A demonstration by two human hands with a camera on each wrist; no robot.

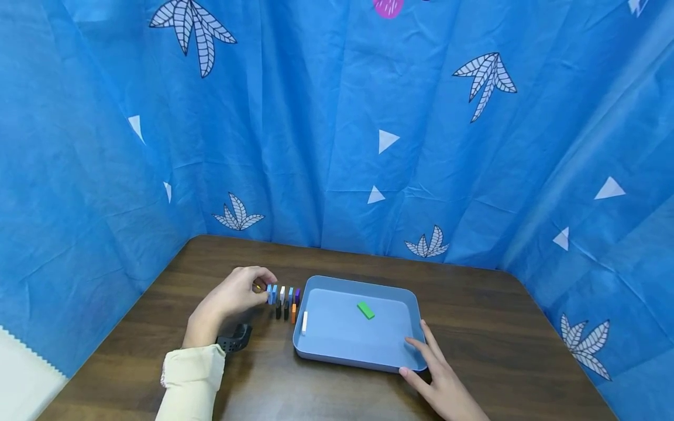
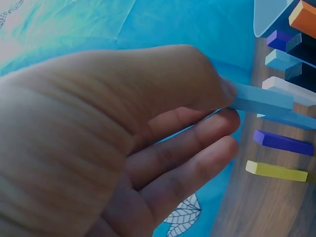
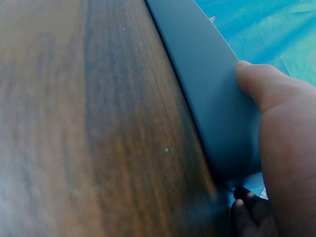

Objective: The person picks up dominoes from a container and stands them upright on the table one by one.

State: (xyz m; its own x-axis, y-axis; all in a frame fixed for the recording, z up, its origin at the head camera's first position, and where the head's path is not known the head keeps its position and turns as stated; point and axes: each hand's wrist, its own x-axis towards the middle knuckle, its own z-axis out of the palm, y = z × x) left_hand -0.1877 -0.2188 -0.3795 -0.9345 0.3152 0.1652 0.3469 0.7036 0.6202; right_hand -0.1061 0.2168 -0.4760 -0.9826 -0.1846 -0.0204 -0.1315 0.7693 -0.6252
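Note:
My left hand (image 1: 231,298) pinches a light blue block (image 2: 264,100) between thumb and fingers, at the left end of two rows of small upright blocks. Beside it stand another light blue block (image 2: 291,119), a purple block (image 2: 284,142) and a yellow block (image 2: 276,171). My right hand (image 1: 442,377) rests on the near right corner of a blue tray (image 1: 363,285), thumb against its near rim, fingers spread and nearly straight over the right side. Inside the tray lie a green block (image 1: 365,310) and, along the left wall, a white block (image 1: 304,323).
Between left hand and tray stand a white block (image 1: 282,293), an orange block (image 1: 293,313), a black block (image 1: 286,310) and several more, close together. The brown wooden table (image 1: 505,339) ends at a blue patterned curtain (image 1: 347,164) behind and on both sides.

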